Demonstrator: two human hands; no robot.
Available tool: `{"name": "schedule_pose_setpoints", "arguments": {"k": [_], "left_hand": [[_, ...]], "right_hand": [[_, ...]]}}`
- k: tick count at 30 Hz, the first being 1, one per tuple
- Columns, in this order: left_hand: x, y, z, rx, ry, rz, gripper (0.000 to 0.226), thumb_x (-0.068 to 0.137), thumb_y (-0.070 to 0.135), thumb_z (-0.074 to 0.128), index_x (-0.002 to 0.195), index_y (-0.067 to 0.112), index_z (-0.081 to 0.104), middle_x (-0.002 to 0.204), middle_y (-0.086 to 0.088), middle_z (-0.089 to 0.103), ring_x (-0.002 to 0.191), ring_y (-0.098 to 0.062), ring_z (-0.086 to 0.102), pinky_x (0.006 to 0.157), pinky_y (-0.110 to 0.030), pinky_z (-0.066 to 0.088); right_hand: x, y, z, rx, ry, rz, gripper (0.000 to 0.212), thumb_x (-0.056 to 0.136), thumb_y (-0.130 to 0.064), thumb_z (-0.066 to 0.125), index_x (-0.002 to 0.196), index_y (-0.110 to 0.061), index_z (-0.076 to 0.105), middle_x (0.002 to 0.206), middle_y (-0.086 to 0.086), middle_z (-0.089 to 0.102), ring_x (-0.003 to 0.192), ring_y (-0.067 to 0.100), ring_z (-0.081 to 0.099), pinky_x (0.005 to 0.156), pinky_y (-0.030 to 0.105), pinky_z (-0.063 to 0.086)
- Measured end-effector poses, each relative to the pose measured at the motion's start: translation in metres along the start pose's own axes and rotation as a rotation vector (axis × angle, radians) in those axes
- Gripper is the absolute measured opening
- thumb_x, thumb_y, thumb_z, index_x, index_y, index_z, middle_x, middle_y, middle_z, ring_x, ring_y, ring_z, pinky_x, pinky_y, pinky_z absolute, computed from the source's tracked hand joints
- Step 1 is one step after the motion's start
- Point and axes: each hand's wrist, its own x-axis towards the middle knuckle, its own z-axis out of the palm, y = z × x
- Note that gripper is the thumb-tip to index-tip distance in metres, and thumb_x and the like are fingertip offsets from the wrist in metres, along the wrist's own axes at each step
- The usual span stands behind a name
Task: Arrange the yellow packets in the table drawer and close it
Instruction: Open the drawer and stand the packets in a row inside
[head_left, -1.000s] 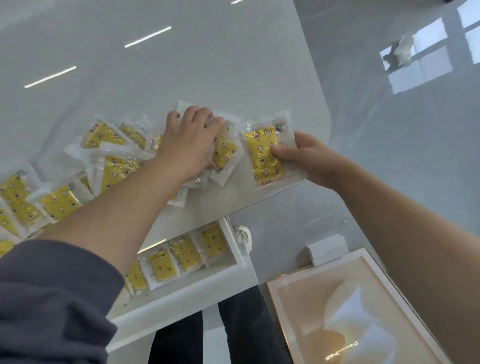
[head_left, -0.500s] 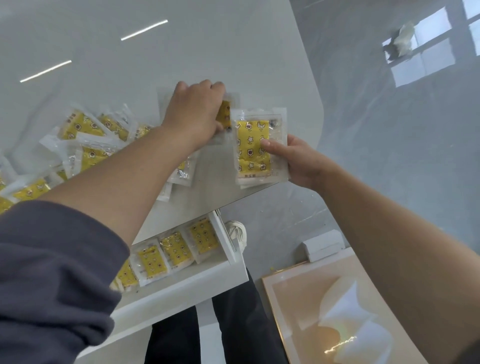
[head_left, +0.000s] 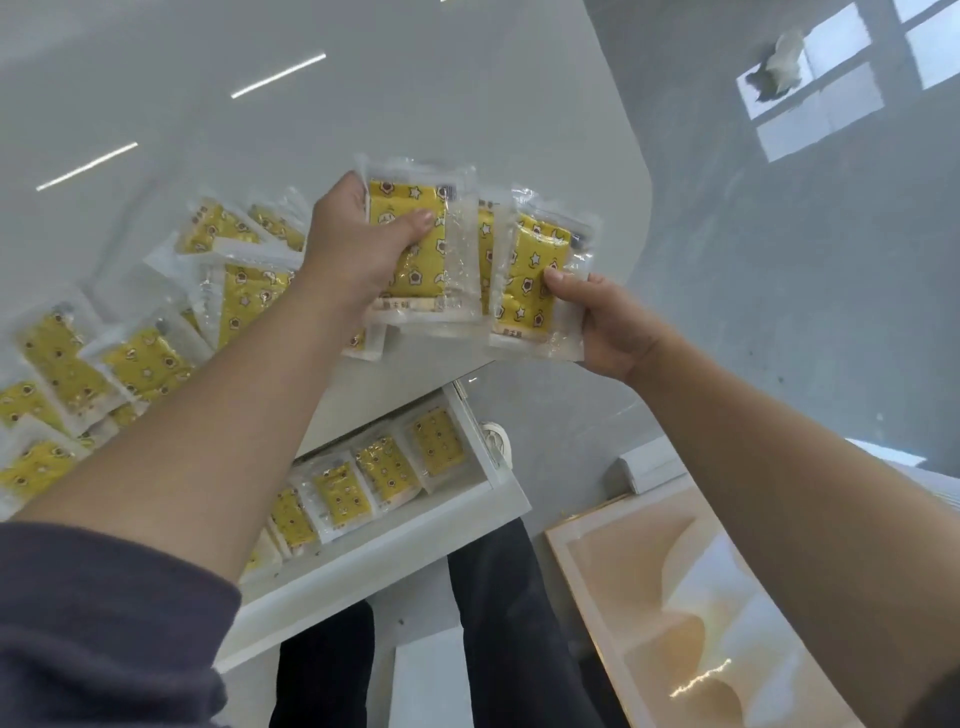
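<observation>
Head camera, looking down: we see a glossy white table (head_left: 363, 78) with its drawer (head_left: 395, 543) pulled open below the near edge.

The left hand (head_left: 358, 244) grips a yellow packet (head_left: 415, 280) in clear wrap. The thumb lies across the packet's front and the fingers curl behind it. The right hand (head_left: 608, 322) pinches a second yellow packet (head_left: 532, 260) at its lower right side, thumb on top and fingers underneath. Both packets sit side by side over the table's near right corner, their edges overlapping.

A third packet (head_left: 485, 249) peeks out between them; we cannot tell which hand has it.

More loose packets (head_left: 140, 358) lie scattered and overlapping on the table to the left, partly behind the left forearm. Inside the drawer, a row of packets (head_left: 384, 467) lies in a line, each overlapping the next.

A grey sleeve (head_left: 93, 623) covers the left upper arm. Below the drawer we see dark trousers (head_left: 493, 623), and on the floor to the right a small white box (head_left: 649, 465) and a pale framed panel (head_left: 675, 597).
</observation>
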Motion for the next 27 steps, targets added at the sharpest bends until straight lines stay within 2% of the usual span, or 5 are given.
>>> {"name": "schedule_pose_setpoints", "arguments": {"k": [3,5,11,16,27], "left_hand": [[-0.023,-0.027,-0.02,-0.165,-0.129,-0.1,0.092,0.065,0.029,0.085,0.139,0.003,0.038,0.145,-0.015,0.045,0.11,-0.02,0.064,0.095,-0.045,0.052],[-0.043,-0.047,-0.036,-0.285,-0.186,-0.126,0.091,0.071,0.019,0.083,0.146,0.007,0.032,0.147,-0.015,0.043,0.11,-0.019,0.065,0.091,-0.043,0.054],[-0.117,-0.118,-0.094,-0.283,-0.298,-0.263,0.023,0.09,0.008,0.063,0.113,0.01,0.061,0.097,-0.005,0.074,0.086,-0.018,0.072,0.072,-0.037,0.06],[-0.156,-0.198,-0.127,-0.189,-0.255,-0.501,0.011,0.091,0.008,0.062,0.099,0.014,0.068,0.1,-0.01,0.074,0.094,-0.027,0.07,0.086,-0.048,0.055],[-0.141,-0.344,-0.169,-0.286,0.277,-0.664,0.027,0.082,0.016,0.074,0.106,0.016,0.062,0.108,-0.009,0.068,0.094,-0.028,0.066,0.084,-0.049,0.055]], "right_hand": [[-0.008,0.037,0.021,0.025,0.021,-0.006,0.072,0.054,-0.029,0.092,0.118,-0.01,0.063,0.113,0.012,0.07,0.103,0.03,0.068,0.082,0.045,0.056],[-0.014,0.068,0.034,0.028,0.056,-0.028,0.075,0.054,-0.03,0.092,0.12,-0.01,0.062,0.114,0.013,0.069,0.103,0.031,0.068,0.081,0.045,0.057],[-0.032,0.186,0.086,0.111,0.121,0.031,0.071,0.07,-0.024,0.082,0.132,-0.006,0.052,0.127,0.019,0.061,0.112,0.035,0.062,0.089,0.05,0.053],[-0.045,0.251,0.112,0.035,0.266,0.209,0.039,0.084,-0.012,0.065,0.122,-0.006,0.06,0.118,0.016,0.067,0.105,0.032,0.067,0.084,0.045,0.057],[0.011,0.241,0.099,-0.881,0.649,0.082,0.022,0.086,-0.024,0.072,0.105,-0.019,0.062,0.095,-0.004,0.07,0.083,0.01,0.068,0.079,0.034,0.058]]}}
